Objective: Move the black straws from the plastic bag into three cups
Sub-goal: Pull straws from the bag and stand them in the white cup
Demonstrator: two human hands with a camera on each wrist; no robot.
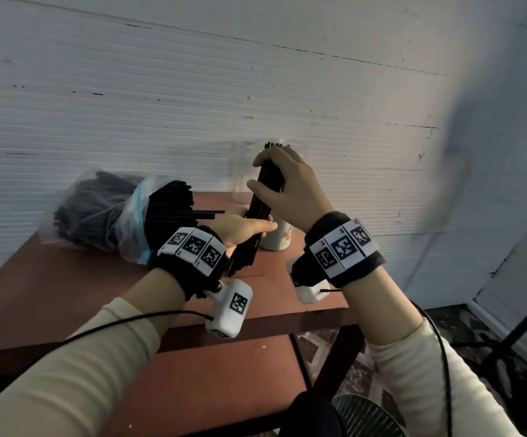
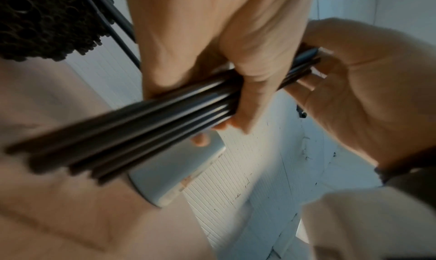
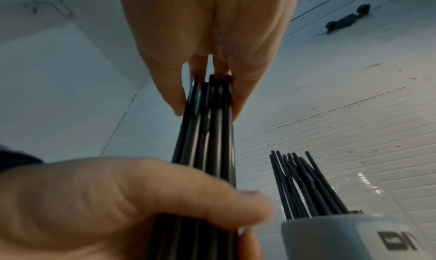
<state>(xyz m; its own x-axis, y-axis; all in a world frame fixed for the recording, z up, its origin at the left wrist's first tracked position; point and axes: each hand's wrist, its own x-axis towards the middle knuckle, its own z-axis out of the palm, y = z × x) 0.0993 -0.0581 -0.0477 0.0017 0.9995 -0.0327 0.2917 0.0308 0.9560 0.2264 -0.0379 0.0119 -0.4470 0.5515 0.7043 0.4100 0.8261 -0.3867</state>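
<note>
Hands (image 1: 282,181) grip slim glossy black straws (image 1: 257,216).

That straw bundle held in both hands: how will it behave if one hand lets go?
The straw bundle is loose, unbanded, so it would probably splay or shed straws. The straws look smooth and glossy, likely slippery. Left hand grips low, right hand high; one grip may let it tilt.

Red-brown table (image 1: 66,294) is standing against the white wall, carrying a plastic bag (image 1: 98,216) of black straws lying on its side at far left. White cup (image 1: 276,239) and clear cup (image 1: 240,175) are standing upright near the far edge.
</note>
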